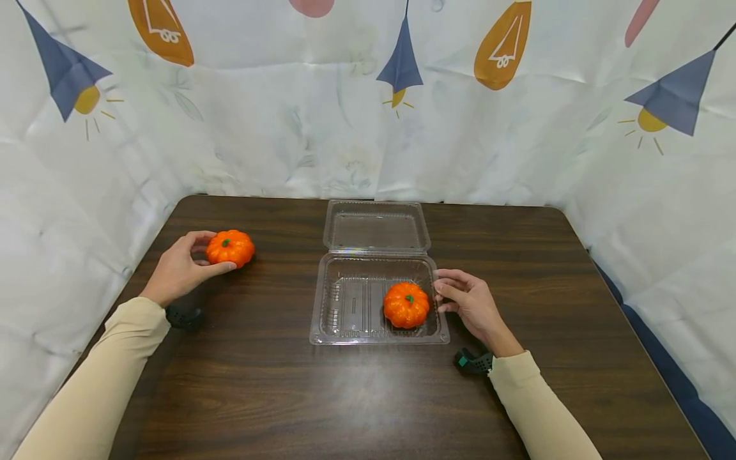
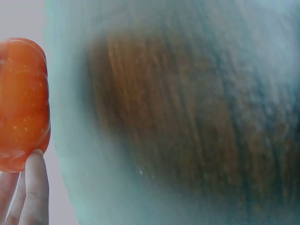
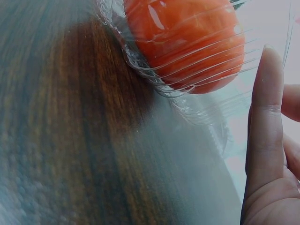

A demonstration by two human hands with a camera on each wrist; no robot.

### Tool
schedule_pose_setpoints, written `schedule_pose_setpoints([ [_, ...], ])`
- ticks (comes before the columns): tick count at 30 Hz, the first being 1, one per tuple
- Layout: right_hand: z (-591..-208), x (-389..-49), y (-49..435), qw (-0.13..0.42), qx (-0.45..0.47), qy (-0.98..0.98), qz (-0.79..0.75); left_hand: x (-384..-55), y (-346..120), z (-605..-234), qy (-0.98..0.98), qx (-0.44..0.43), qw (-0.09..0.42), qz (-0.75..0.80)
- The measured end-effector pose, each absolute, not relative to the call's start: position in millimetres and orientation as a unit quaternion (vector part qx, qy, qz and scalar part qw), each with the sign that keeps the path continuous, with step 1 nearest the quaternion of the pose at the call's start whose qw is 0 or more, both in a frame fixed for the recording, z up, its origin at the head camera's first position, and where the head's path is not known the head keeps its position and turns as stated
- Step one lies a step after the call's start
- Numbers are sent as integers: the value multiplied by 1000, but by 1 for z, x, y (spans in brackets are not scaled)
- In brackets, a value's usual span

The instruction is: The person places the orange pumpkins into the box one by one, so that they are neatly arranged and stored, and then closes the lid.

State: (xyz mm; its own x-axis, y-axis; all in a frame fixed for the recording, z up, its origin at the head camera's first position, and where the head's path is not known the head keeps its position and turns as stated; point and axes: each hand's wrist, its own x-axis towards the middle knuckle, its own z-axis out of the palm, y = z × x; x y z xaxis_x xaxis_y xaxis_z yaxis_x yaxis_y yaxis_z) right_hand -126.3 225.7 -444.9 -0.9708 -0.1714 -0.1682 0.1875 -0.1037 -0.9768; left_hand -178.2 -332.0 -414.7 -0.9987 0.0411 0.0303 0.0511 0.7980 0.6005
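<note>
Currently, the left hand (image 1: 186, 265) grips a small orange pumpkin (image 1: 230, 248) at the far left of the bench (image 1: 259, 396), its thumb (image 1: 223, 268) along the near side and its fingers (image 1: 201, 236) round the left and far side. The pumpkin's green stem (image 1: 226, 242) points up; whether its underside touches the bench, I cannot tell. In the left wrist view only part of this pumpkin shows, at the left edge, with fingertips against it.

Near the middle of the bench lies a clear plastic container (image 1: 345, 338), opened out, with its tray on the near side and its lid (image 1: 376, 230) laid back on the far side. A second orange pumpkin (image 1: 406, 305) sits inside the tray, at the right, stem up.

The right hand (image 1: 468, 303) is at the right wall of the tray, its fingers extended and holding neither pumpkin; whether they touch the plastic, I cannot tell. The right wrist view shows one straight finger just beside the ribbed wall, with the second pumpkin behind the plastic.

Both arms wear cream sleeves (image 1: 92, 377). A white curtain (image 1: 276, 140) printed with lamps and bulbs hangs beyond the bench.
</note>
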Motion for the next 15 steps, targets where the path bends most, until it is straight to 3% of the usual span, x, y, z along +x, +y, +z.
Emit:
schedule_pose_setpoints([
  [15,-445,-126,226,120,1,660,-741,-180,-320,-406,-943,-49,5,-328],
])
